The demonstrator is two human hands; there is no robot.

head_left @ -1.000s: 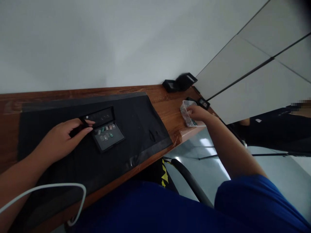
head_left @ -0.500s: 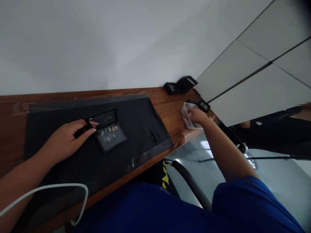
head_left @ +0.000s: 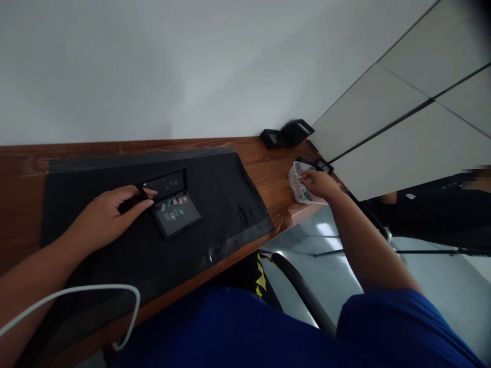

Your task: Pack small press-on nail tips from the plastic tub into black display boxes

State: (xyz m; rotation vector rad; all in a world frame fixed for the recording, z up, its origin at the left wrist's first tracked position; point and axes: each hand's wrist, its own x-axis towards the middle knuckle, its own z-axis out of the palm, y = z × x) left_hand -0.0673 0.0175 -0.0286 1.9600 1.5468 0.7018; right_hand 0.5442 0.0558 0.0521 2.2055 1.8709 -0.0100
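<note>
My left hand (head_left: pixel 118 207) grips the left edge of a small black case (head_left: pixel 184 225), thumb and fingers pinched by its hinge. The case lies on a black mat with its lid (head_left: pixel 169 185) raised. Several small stones or nail-like pieces (head_left: pixel 174 204), green, pinkish and clear, lie in two rows inside. Far to the right, my right hand (head_left: pixel 318 183) reaches into a clear plastic tub (head_left: pixel 294 179) with its fingers pinched together. Small pieces, some green, show at the bottom of the tub. Whatever the right fingertips hold is too small to make out.
Another open black case (head_left: pixel 287 134) stands by the wall at the back. A smaller dark case (head_left: pixel 324 166) sits behind the tub. The black mat (head_left: pixel 218 204) covers much of the wooden table (head_left: pixel 264 176). A white cable (head_left: pixel 95 288) crosses my left forearm. Another person (head_left: pixel 425 204) is at right.
My right hand has lifted slightly within the tub, and its fingertips now show more clearly. My left hand stays on the case. The view has shifted slightly.
</note>
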